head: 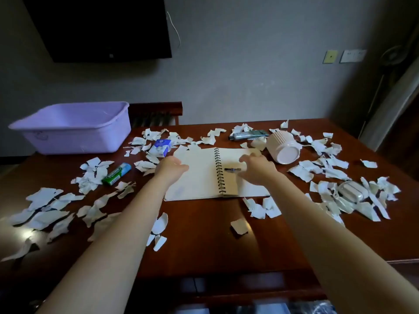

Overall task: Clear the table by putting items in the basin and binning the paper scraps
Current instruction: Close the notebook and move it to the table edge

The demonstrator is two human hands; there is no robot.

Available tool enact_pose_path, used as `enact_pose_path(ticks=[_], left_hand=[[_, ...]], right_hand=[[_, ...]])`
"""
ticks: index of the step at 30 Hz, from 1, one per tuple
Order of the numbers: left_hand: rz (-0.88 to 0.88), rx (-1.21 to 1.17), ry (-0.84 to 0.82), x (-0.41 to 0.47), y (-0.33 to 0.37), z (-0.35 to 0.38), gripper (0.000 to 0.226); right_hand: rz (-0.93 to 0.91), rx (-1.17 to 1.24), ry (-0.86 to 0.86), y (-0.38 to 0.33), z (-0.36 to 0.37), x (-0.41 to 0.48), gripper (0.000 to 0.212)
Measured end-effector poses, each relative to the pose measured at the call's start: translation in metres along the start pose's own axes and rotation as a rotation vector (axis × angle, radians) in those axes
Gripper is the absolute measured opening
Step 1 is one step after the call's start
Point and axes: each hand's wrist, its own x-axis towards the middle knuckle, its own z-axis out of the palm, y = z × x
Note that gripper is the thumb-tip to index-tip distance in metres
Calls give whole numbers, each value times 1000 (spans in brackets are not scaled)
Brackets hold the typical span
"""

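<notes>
**Counter (204,234), dark wood; places given from the notebook.**

- Notebook (199,177): spiral-bound, lying open at mid-counter.
- Left grip (171,166): at the left page's outer edge, fingers curled. Whether they pinch the page cannot be told.
- Right grip (256,168): over the right page, fingers spread and bent, tips down on the paper.
- Small metal piece (232,169): on the right page beside the spiral, just off the right thumb.
- Basin (74,130): purple, far left and beyond.
- Carton (160,148): blue and white, just beyond the left page.
- Green tube (116,174): left.
- Squeeze tube (248,134): beyond the right page.
- Pink cup (283,147): on its side, just right.
- Clear case (352,191): well right, among scraps.
- Paper scraps (45,207): strewn on every side.
</notes>
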Motion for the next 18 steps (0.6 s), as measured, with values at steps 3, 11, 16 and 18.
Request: enact_pose_path(ticks=[3,11,16,18], left_hand=[[-52,111,28,7,-9,8,64],[-20,428,-75,6,-18,20,91],[-38,427,-81,6,-18,20,93],[-41,427,-79,6,-18,20,94]], right_hand=[[4,-149,-37,-2,5,3,46],[-41,-253,112,-8,13,12,26],[134,108,66,-28,16,24,27],[166,225,82,-36,19,26,29]])
